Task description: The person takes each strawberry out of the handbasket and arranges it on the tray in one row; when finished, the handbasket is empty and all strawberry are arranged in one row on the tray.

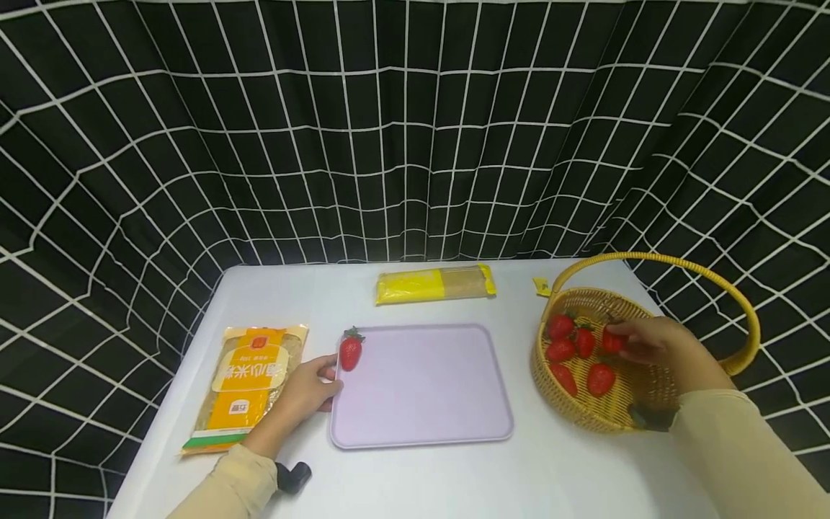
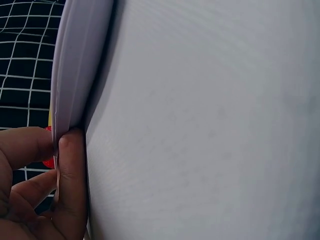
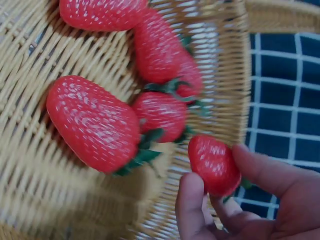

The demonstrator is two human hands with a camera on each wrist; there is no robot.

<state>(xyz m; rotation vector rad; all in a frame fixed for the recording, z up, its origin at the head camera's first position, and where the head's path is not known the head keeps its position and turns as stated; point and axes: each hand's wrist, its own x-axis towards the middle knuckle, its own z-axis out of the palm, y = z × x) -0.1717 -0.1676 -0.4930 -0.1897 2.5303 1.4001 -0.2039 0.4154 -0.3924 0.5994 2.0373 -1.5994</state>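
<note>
A pale lilac tray [image 1: 421, 389] lies in the middle of the white table, with one strawberry [image 1: 351, 351] at its far left corner. My left hand [image 1: 310, 393] pinches the tray's left rim; the left wrist view shows thumb and fingers on either side of the tray edge [image 2: 82, 65]. On the right, my right hand [image 1: 658, 342] reaches into a wicker basket [image 1: 551, 389] and holds a strawberry [image 3: 215, 165] between thumb and fingers. Several other strawberries [image 3: 95, 125] lie in the basket beside it.
Left of the tray lies an orange and clear food packet [image 1: 249, 382]. A yellow packet [image 1: 434, 284] lies behind the tray, and a small yellow sachet [image 1: 541, 287] near the basket. The basket's tall handle [image 1: 707, 270] arches over its right side. A dark checked curtain [image 1: 408, 144] surrounds the table.
</note>
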